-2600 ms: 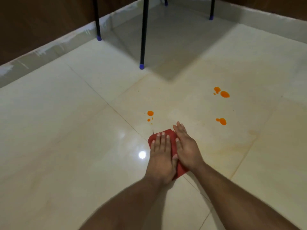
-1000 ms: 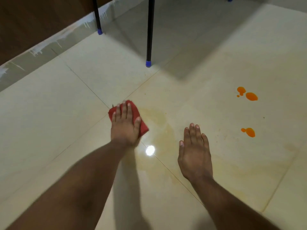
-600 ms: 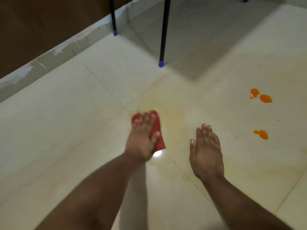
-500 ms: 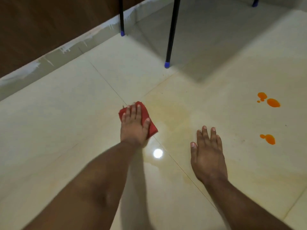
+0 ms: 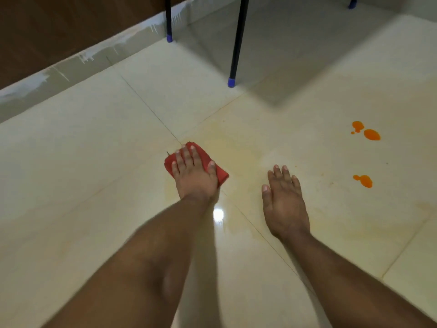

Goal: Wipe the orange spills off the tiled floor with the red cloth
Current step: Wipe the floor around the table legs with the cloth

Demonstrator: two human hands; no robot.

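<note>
Glossy cream tiled floor (image 5: 94,176): flat left hand (image 5: 195,176) presses the folded red cloth (image 5: 221,175) at a grout junction; right hand (image 5: 285,204) rests open, well apart from the orange spills (image 5: 371,134).

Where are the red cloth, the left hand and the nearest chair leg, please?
red cloth (image 5: 220,174): head view, bare corner right of the thumb.
left hand (image 5: 195,176): head view, back of the hand.
nearest chair leg (image 5: 237,41): head view, mid-shaft.

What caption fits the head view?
Left hand presses red cloth on tiled floor; orange spills remain beyond right hand.
</note>
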